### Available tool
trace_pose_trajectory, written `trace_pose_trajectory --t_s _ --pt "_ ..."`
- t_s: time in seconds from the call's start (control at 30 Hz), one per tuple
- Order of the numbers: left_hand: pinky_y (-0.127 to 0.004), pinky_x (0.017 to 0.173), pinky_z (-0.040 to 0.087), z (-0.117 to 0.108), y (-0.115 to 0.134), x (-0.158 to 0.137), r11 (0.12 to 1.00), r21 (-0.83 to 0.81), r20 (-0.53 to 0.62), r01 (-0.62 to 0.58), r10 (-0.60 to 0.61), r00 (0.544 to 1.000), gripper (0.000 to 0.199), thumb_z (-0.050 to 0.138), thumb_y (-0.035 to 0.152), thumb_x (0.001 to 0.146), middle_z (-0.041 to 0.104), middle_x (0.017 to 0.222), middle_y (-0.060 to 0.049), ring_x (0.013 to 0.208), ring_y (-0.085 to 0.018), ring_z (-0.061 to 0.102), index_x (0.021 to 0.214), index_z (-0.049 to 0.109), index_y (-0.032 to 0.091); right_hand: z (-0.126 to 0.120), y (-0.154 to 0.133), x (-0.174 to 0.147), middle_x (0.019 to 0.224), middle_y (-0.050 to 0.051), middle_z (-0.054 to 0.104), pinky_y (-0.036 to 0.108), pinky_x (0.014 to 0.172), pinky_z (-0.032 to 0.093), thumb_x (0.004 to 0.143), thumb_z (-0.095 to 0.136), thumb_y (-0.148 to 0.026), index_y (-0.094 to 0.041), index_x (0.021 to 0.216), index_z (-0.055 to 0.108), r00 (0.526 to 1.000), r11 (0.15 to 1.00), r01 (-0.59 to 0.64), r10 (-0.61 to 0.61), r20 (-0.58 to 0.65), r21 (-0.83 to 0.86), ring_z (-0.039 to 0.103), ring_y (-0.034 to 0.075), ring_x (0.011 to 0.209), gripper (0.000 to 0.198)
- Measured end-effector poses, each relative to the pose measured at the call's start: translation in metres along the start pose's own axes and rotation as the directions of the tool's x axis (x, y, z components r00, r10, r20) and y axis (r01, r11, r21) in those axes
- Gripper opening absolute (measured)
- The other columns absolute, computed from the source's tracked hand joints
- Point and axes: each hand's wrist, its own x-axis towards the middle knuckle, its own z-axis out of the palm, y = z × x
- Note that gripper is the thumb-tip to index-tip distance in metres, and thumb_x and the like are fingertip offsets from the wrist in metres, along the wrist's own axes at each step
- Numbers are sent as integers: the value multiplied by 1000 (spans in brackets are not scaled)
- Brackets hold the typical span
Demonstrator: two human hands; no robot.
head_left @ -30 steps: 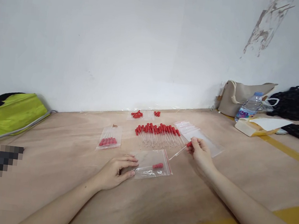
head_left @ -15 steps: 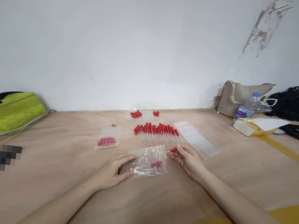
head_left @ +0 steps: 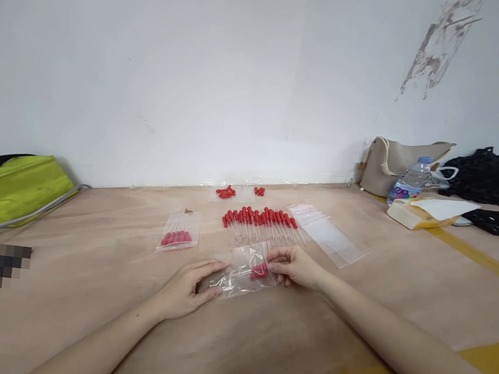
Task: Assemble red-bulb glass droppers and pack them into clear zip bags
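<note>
A clear zip bag (head_left: 238,285) lies flat with red-bulbed glass droppers inside, their stems pointing left. My left hand (head_left: 188,288) rests at the bag's left end, thumb and fingers spread apart against its edges. At the bag's mouth on the right, my right hand (head_left: 292,267) pinches the red bulb of a dropper (head_left: 262,266), which is inside the bag beside another. Its fingers partly hide the opening. Just beyond lies a row of loose droppers (head_left: 259,218) with red bulbs facing away. A filled bag of droppers (head_left: 177,236) lies to the left.
Flat clear bags (head_left: 327,235) lie right of the row. Small red bulbs (head_left: 226,191) lie on plastic by the wall. A yellow-green bag (head_left: 15,190) is far left; a beige bag (head_left: 380,166), water bottle (head_left: 410,181), tissue pack (head_left: 422,214) and black pile (head_left: 494,176) are right.
My right hand has moved left and pushed the dropper from outside the bag's mouth into it, next to the first one. The left hand has stayed in place.
</note>
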Motion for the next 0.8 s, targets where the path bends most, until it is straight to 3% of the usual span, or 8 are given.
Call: trace_pose_trajectory --t_s 0.17,0.27,0.33,0.43,0.57,0.67,0.8 --pt "-36 94 40 1 -1 -1 1000 -1 11 -31 31 999 38 50 33 83 55 120 -4 111 -20 49 121 50 27 1 -2 -1 50 -5 51 17 39 33 72 56 -38 -17 70 59 983 957 178 -160 94 -230 43 6 41 21" --pt "-36 95 39 2 -4 -1 997 21 47 -68 67 997 33 47 30 85 53 122 -3 114 -19 46 118 53 29 -14 -10 12 58 -2 59 19 47 38 71 56 -31 -16 66 62 958 882 183 -260 -123 -434 51 9 51 17" --pt "-37 95 39 3 -6 -2 996 33 55 -82 80 995 31 46 29 86 53 122 -2 114 -20 46 115 55 31 -28 -17 30 67 -1 64 21 56 42 69 57 -27 -17 69 64 878 809 92 -341 -336 -581 56 11 61 11" --pt "-38 94 39 5 -8 -2 995 29 58 -94 92 994 31 45 28 86 53 122 -2 114 -21 46 114 56 32 -46 -26 63 78 2 66 24 66 42 70 54 -23 -17 76 65 805 785 2 -369 -465 -619 58 14 71 13" --pt "-39 95 39 4 -8 -2 996 13 58 -87 86 995 30 46 28 85 53 122 -3 115 -21 45 113 57 31 -54 -26 98 87 7 66 28 70 41 71 55 -35 -19 87 66 744 783 -116 -340 -576 -611 58 19 82 25" --pt "-39 96 38 4 -7 -2 997 18 68 -76 75 995 30 46 29 86 53 122 -3 116 -21 44 114 56 32 -51 -23 111 90 8 66 30 71 41 70 55 -42 -21 87 67 715 793 -170 -309 -627 -585 58 22 86 30" --pt "-38 95 39 3 -5 -3 998 15 69 -66 65 995 30 47 28 85 53 122 -3 117 -21 44 114 56 32 -48 -21 119 82 8 66 31 69 41 66 58 -38 -20 71 66 704 818 -182 -280 -653 -546 59 22 82 20"
